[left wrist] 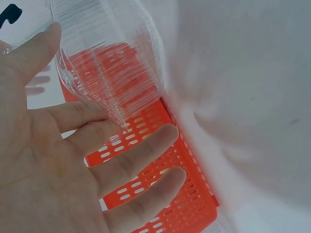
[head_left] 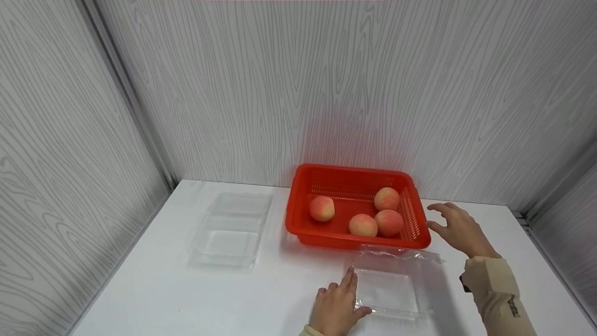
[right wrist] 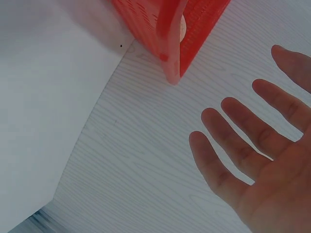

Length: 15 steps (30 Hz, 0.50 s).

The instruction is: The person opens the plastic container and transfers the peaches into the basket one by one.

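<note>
My left hand [head_left: 335, 304] touches the left side of a clear plastic clamshell box [head_left: 387, 290], its fingers extended and its thumb at the near edge. In the left wrist view the box [left wrist: 109, 58] stands against the thumb and fingers, with red showing through it. My right hand [head_left: 459, 228] hovers just off the right side of a red basket [head_left: 322, 239], fingers spread and nothing in them. Inside that basket lie several peaches: one peach [head_left: 322, 208] at the left, the others, such as this peach [head_left: 386, 199], grouped at the right.
A second clear plastic box [head_left: 228, 242] lies opened out on the white table [head_left: 154, 284], left of the basket. Behind the table rises a wood-grain wall [head_left: 233, 93], and another wall panel [head_left: 56, 163] stands along the left side.
</note>
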Tool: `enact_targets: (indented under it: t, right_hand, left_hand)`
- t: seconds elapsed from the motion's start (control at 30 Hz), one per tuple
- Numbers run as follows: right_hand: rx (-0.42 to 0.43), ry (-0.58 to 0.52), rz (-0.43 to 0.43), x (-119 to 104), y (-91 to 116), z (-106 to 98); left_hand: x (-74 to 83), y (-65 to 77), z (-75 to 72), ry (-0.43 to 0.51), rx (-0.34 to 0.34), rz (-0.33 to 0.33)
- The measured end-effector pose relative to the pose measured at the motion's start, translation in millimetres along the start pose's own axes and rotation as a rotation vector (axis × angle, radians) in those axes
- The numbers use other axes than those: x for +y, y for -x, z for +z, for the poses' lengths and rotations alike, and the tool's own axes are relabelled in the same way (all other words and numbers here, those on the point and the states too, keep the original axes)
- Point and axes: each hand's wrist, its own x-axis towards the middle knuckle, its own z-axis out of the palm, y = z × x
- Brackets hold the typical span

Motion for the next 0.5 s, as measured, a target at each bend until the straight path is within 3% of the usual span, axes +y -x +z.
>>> enact_targets:
  t: [0.33,0.5]
  right_hand:
    - [-0.005,-0.027,0.025,9,14,12]
    - [0.001,-0.036,0.011,12,18,17]
  left_hand:
    - [-0.3,-3.5,-0.2,0.006,-0.051,-0.016]
    - [-0.9,-3.0,-1.6,-0.006,-0.035,-0.007]
